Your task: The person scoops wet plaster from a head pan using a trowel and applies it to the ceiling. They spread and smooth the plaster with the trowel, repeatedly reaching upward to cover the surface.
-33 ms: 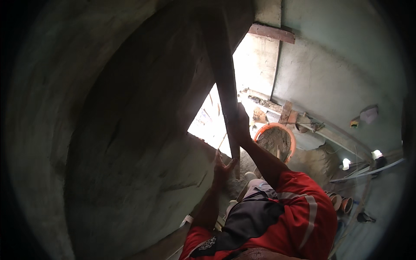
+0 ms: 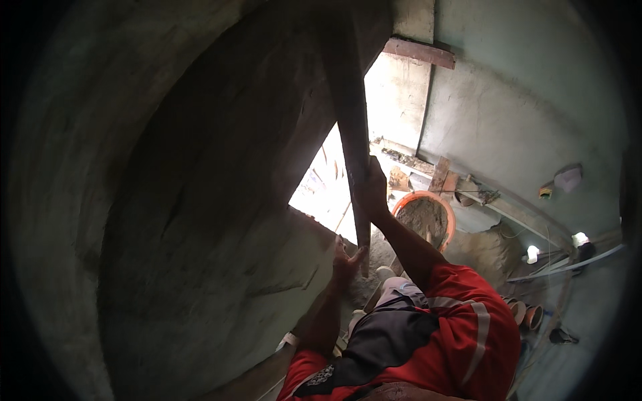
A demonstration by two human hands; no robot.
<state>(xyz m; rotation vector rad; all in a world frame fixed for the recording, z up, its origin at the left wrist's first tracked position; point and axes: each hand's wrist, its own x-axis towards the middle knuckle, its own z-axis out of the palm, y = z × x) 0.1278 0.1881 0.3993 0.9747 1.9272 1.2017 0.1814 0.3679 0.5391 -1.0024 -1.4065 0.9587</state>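
Note:
A long, dark straight board (image 2: 352, 134) slants up along the grey wall (image 2: 221, 200), across a bright opening. Its upper end is lost in shadow. My right hand (image 2: 372, 192) is wrapped round the board's right side, below the middle. Lower down, at the board's left edge, is my left hand (image 2: 344, 262). The left thumb reaches to the board near its lower end, while the other fingers stretch up by the corner of the opening, apart from the thumb. Whether those fingertips touch the wall I cannot tell.
An orange-rimmed tub (image 2: 452, 220) of grey, mortar-like material stands right of my right forearm. Behind it lie wood scraps (image 2: 439, 175) and a long beam (image 2: 525, 212). A filled sack (image 2: 491, 250) and several round pots (image 2: 533, 317) are farther right. A wooden piece (image 2: 420, 52) juts above the opening.
The upper part of the board has shifted slightly to the right. My left hand's fingers have drawn slightly lower; my right hand keeps its grip.

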